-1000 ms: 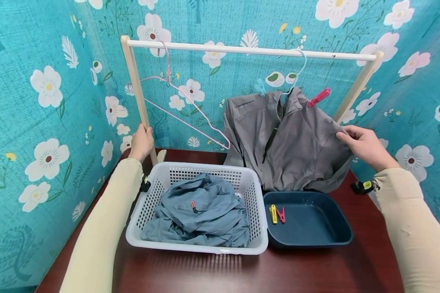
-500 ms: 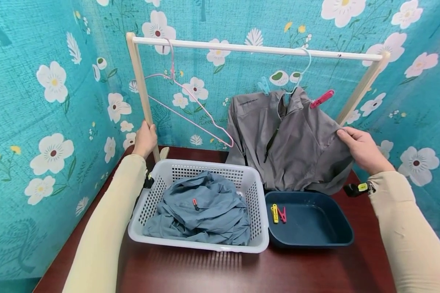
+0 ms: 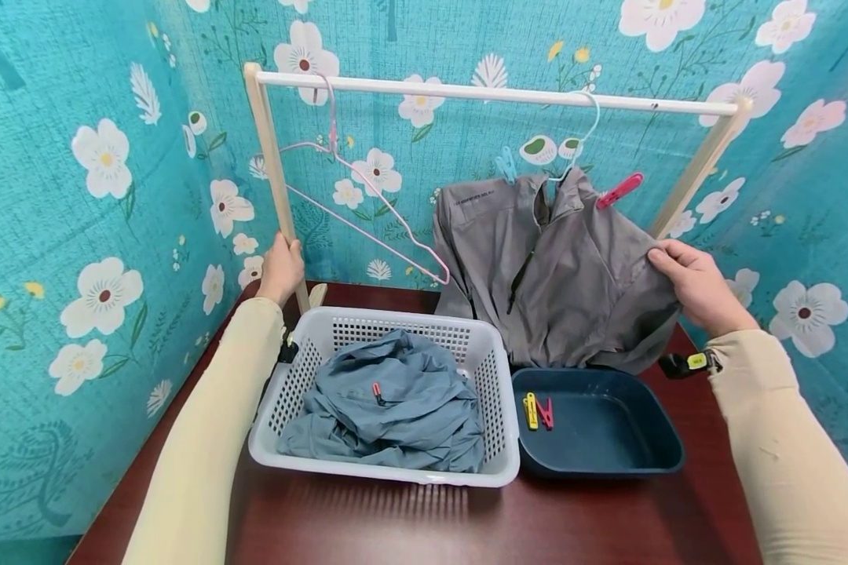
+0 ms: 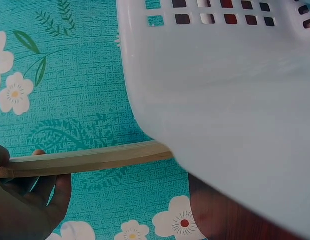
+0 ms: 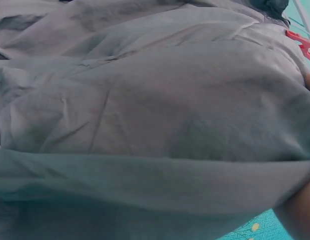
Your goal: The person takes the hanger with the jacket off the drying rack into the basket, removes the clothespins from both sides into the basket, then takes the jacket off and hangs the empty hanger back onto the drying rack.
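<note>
In the head view my left hand (image 3: 281, 268) grips the left wooden post (image 3: 272, 161) of a clothes rack. The left wrist view shows the fingers curled round that post (image 4: 104, 156). My right hand (image 3: 703, 286) pinches the sleeve of a grey jacket (image 3: 572, 275), thumb on the near side, and holds it out to the right. The jacket hangs from a light blue hanger (image 3: 593, 118) on the white rail (image 3: 431, 90). A blue clothespin (image 3: 506, 165) sits at one shoulder and a pink clothespin (image 3: 619, 191) at the other. Grey cloth (image 5: 160, 110) fills most of the right wrist view.
A bare pink hanger (image 3: 389, 202) hangs at the rail's left. Below it stands a white basket (image 3: 505, 392) with a crumpled blue-grey garment (image 3: 396, 400). Beside it, a dark blue tray (image 3: 608, 431) holds a yellow clothespin (image 3: 531, 410) and a pink clothespin (image 3: 546, 413).
The head view has shifted slightly. The jacket's left shoulder has swung a little to the left, while both hands keep their holds.
</note>
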`<state>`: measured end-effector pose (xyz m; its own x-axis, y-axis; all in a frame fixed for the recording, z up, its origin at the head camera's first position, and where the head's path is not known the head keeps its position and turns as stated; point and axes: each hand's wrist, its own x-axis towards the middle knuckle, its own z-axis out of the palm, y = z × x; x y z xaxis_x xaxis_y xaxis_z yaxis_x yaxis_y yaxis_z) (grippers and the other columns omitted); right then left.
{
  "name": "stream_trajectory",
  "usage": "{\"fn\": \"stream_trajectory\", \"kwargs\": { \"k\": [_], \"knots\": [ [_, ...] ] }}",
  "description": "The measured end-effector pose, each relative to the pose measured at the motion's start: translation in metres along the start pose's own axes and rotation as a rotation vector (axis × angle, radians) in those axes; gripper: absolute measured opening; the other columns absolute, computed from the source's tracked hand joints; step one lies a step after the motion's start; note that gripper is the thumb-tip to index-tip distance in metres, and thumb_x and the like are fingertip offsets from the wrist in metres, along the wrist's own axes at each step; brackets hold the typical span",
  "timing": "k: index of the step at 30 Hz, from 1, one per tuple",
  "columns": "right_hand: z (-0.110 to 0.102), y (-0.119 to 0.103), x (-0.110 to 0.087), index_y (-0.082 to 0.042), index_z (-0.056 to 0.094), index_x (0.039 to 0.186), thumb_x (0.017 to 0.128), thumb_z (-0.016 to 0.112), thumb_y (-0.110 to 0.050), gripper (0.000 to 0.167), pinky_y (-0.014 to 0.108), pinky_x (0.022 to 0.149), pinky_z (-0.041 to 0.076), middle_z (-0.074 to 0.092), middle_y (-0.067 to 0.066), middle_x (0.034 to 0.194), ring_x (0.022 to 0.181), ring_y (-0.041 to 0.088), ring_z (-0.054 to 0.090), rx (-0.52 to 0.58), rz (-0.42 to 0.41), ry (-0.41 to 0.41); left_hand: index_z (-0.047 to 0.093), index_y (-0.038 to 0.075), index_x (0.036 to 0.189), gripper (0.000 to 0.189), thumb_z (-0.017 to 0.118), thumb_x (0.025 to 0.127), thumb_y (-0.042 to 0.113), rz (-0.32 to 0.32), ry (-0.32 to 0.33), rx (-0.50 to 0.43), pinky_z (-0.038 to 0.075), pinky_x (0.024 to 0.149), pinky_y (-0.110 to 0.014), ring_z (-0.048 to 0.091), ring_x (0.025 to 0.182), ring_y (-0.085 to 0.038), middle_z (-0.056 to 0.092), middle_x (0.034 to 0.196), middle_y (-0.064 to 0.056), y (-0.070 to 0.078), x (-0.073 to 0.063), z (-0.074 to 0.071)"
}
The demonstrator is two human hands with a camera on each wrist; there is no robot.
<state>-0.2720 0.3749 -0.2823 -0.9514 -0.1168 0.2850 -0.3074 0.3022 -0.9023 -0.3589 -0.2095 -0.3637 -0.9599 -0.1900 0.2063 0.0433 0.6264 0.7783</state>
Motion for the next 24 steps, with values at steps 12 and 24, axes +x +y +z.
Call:
{"fn": "stream_trajectory", "kwargs": {
  "k": [12, 24],
  "knots": [
    [0.006, -0.008, 0.0, -0.007, 0.064, 0.089, 0.099, 0.05, -0.012, 0.017, 0.021, 0.059, 0.037, 0.055, -0.002, 0.083, 0.073, 0.009, 0.047, 0.137, -0.127, 0.058, 0.038, -0.001, 0.122, 0.042, 0.02, 0.105, 0.032, 0.012, -0.008, 0.032, 0.045, 0.071, -0.045, 0.053, 0.087, -0.035, 0.05, 0.104, -0.022, 0.001, 0.001, -0.003],
    [0.008, -0.019, 0.007, -0.006, 0.063, 0.091, 0.099, 0.05, -0.013, 0.017, 0.021, 0.061, 0.038, 0.053, 0.0, 0.084, 0.076, 0.011, 0.046, 0.103, -0.159, 0.044, 0.037, 0.0, 0.124, 0.045, 0.019, 0.104, 0.035, 0.005, -0.019, 0.019, 0.044, 0.069, -0.044, 0.052, 0.084, -0.032, 0.049, 0.103, -0.02, -0.002, 0.003, -0.002]
  ]
}}
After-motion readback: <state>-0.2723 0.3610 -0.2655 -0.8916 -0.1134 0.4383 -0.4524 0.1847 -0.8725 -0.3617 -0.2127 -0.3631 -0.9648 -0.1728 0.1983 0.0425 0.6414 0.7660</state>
